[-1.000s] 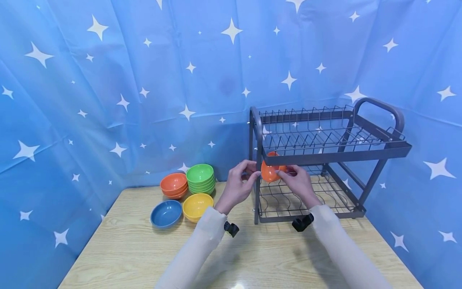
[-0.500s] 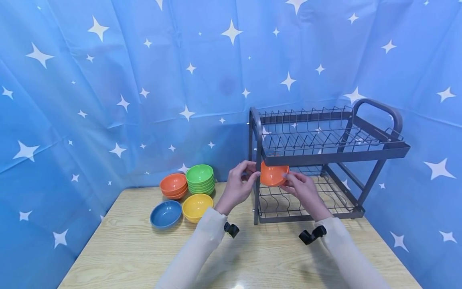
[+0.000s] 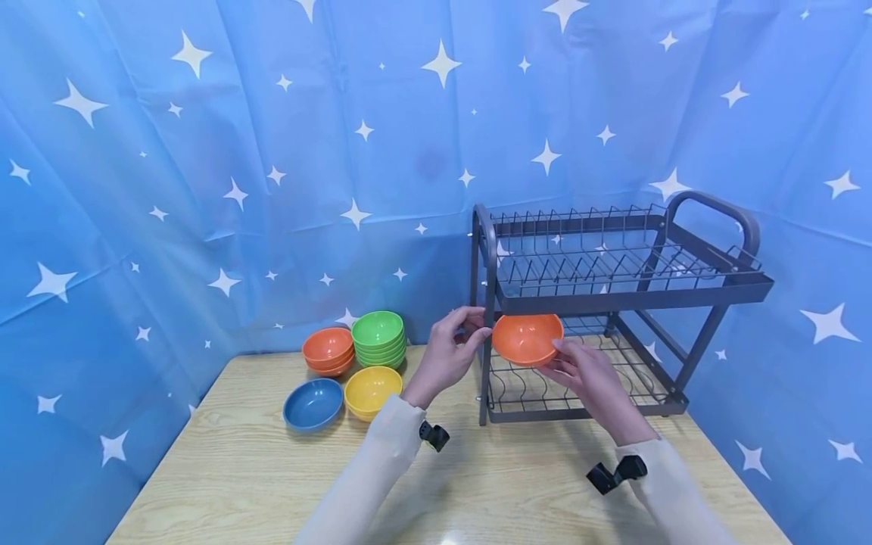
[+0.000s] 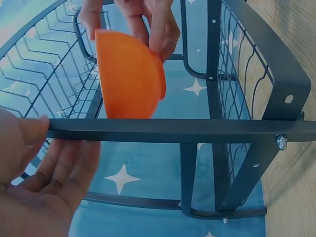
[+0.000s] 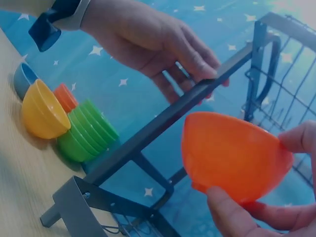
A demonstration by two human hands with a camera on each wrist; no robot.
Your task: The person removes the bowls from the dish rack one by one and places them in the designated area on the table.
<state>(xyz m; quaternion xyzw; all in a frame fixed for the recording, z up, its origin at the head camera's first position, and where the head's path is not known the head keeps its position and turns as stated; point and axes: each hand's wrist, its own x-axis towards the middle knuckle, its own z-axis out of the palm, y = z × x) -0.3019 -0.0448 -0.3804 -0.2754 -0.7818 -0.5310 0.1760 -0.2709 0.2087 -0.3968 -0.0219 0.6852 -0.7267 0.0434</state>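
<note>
My right hand [image 3: 595, 381] holds an orange bowl [image 3: 527, 341] between the rack's two tiers, close behind its left front post. The thumb lies at the rim and the fingers support the bowl from below, as the right wrist view shows. The bowl's mouth tips toward the head camera. With thumb and fingers around that upright post [image 4: 148, 130], my left hand [image 3: 446, 350] grips the dark grey two-tier dish rack [image 3: 633, 297]. Upper tier and lower tier of the rack carry no dishes.
To the left on the wooden table [image 3: 225, 469] stand stacked green bowls [image 3: 378, 341], stacked orange bowls [image 3: 329, 350], a yellow bowl [image 3: 372, 390] and a blue bowl [image 3: 314, 405]. A blue starry curtain [image 3: 306, 151] hangs behind and at the sides.
My right hand has moved right and nearer with the orange bowl, coming down a little. The bowl has turned so its inside shows more fully. My left hand stays on the post.
</note>
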